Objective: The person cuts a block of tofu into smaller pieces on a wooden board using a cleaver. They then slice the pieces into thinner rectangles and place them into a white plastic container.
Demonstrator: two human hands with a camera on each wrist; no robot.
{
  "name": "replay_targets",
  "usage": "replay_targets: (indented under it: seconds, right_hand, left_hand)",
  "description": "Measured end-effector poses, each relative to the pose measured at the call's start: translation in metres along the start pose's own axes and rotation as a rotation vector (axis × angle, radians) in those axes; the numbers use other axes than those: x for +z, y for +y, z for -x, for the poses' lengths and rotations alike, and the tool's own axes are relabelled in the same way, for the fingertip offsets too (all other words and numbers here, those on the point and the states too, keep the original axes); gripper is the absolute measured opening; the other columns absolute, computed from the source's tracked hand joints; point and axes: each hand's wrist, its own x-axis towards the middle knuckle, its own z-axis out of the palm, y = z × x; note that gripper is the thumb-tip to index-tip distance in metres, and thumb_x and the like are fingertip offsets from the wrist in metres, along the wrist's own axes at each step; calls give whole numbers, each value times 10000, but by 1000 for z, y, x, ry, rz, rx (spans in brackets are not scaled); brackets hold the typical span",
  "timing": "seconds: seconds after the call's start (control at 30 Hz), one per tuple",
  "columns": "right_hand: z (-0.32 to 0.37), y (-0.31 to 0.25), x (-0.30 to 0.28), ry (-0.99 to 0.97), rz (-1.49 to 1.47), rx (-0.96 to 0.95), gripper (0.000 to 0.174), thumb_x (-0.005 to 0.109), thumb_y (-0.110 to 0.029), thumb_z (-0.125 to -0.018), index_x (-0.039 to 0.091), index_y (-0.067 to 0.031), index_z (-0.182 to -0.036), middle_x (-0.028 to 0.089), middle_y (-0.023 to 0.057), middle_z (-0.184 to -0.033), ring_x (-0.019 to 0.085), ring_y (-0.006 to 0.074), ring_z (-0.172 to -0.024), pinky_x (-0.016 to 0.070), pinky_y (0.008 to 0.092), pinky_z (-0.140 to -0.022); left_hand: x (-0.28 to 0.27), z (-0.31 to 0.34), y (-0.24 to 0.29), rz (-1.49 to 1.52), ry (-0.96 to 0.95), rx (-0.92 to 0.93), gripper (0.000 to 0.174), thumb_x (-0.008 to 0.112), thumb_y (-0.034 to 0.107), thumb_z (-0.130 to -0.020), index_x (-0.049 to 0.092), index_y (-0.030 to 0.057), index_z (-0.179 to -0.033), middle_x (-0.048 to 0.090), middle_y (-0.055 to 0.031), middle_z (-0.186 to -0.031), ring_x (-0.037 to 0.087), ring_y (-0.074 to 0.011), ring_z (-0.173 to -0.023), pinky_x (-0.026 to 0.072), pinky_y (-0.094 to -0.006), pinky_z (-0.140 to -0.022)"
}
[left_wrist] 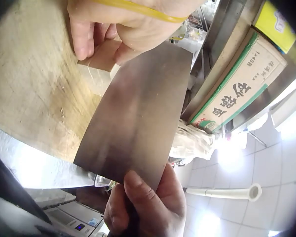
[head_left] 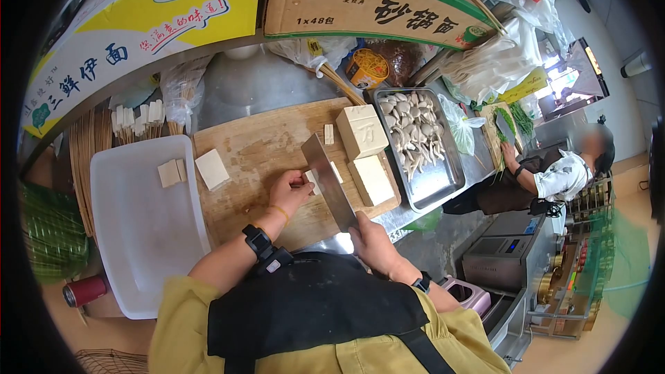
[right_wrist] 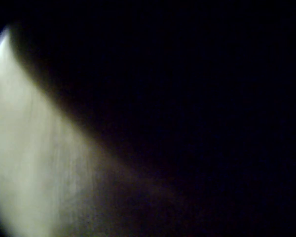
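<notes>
My right hand [head_left: 376, 244] grips the handle of a broad cleaver [head_left: 331, 183], whose blade stands over the wooden cutting board [head_left: 256, 145]. Just left of the blade, my left hand [head_left: 289, 192] holds a small pale tofu piece [head_left: 312, 181] with curled fingers. The left wrist view shows that tofu piece [left_wrist: 101, 59] under the fingertips, against the cleaver [left_wrist: 138, 113]. Two tofu blocks [head_left: 361, 131] [head_left: 371, 180] sit at the board's right, a thin cut piece [head_left: 328, 134] beside them. A flat slab [head_left: 212, 169] lies at the board's left. The right wrist view is mostly dark.
A white bin [head_left: 149, 249] with a few tofu pieces [head_left: 172, 172] stands left of the board. To the right is a metal tray [head_left: 443, 183] of mushrooms [head_left: 413, 128]. Boxes [head_left: 374, 3] line the shelf beyond. Another person [head_left: 564, 173] works at the far right with a knife and greens.
</notes>
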Motion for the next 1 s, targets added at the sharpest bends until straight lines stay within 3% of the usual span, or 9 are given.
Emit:
replay_targets:
  seconds: [0.2, 0.43, 0.53, 0.57, 0.67, 0.73, 0.77, 0.9, 1.0]
  right_hand:
    - [-1, -7, 6, -21, 69, 35, 225, 524, -62, -886, 426, 36, -1063, 599, 294, -778, 594, 479, -799, 473, 497, -671]
    - [-24, 24, 29, -130, 102, -2, 224, 486, -56, -870, 406, 36, -1058, 590, 309, -752, 575, 498, -754, 468, 531, -650]
    - [-26, 39, 29, -143, -54, -8, 161, 491, -77, -930, 402, 29, -1011, 578, 167, -633, 611, 287, -534, 488, 382, -508]
    - [-26, 6, 11, -279, -220, 211, 169, 492, -104, -954, 403, 21, -1026, 562, 84, -618, 570, 156, -481, 458, 298, -445]
    - [-24, -1, 17, -158, -177, -61, 185, 495, -109, -956, 407, 15, -1063, 563, 72, -625, 575, 153, -492, 460, 295, -446]
    - [-25, -29, 3, -256, -260, 116, 214, 492, -73, -937, 407, 48, -1091, 577, 124, -593, 593, 220, -500, 461, 336, -480]
    - [-26, -35, -1, -278, -254, 91, 212, 493, -72, -939, 408, 47, -1091, 576, 120, -597, 590, 216, -498, 460, 334, -479]
    - [-32, -58, -15, -365, -234, -14, 206, 500, -77, -948, 412, 41, -1092, 571, 103, -610, 579, 186, -494, 464, 320, -479]
    - [-32, -66, -26, -351, -272, -59, 199, 511, -83, -953, 421, 36, -1085, 566, 89, -617, 574, 165, -491, 466, 305, -474]
  left_hand:
    - [0, 2, 3, -8, -6, -1, 410, 754, 108, -791, 560, -7, -1134, 634, -91, -983, 632, -143, -817, 557, -277, -657]
    - [-13, 0, -7, -345, 122, 236, 575, 824, 236, -734, 517, -47, -1128, 610, -120, -985, 611, -137, -793, 529, -258, -674]
    - [-12, 5, 5, -310, 135, 176, 588, 835, 309, -727, 514, -51, -1064, 594, -108, -974, 594, -121, -778, 518, -254, -664]
    - [-4, 11, 17, -163, 112, 109, 598, 835, 331, -726, 506, -47, -1053, 587, -99, -967, 589, -117, -773, 518, -253, -662]
    - [-5, 28, 53, 34, 68, -187, 592, 826, 350, -745, 463, 3, -1059, 548, -43, -935, 583, -109, -789, 533, -253, -696]
    - [-15, 30, 54, 121, 0, -156, 514, 787, 257, -801, 474, 45, -1149, 582, -64, -1028, 595, -139, -949, 531, -275, -751]
    - [-18, 39, 66, 115, 22, -118, 397, 770, 211, -817, 513, 72, -1086, 586, -56, -1021, 601, -141, -946, 530, -265, -746]
    - [-43, 65, 91, 219, 67, 130, 414, 793, 228, -775, 510, 39, -1011, 579, -43, -908, 608, -132, -846, 532, -269, -689]
    - [-101, 81, 116, 33, 206, 265, 386, 787, 203, -766, 526, 31, -992, 583, -44, -863, 611, -136, -816, 528, -273, -674]
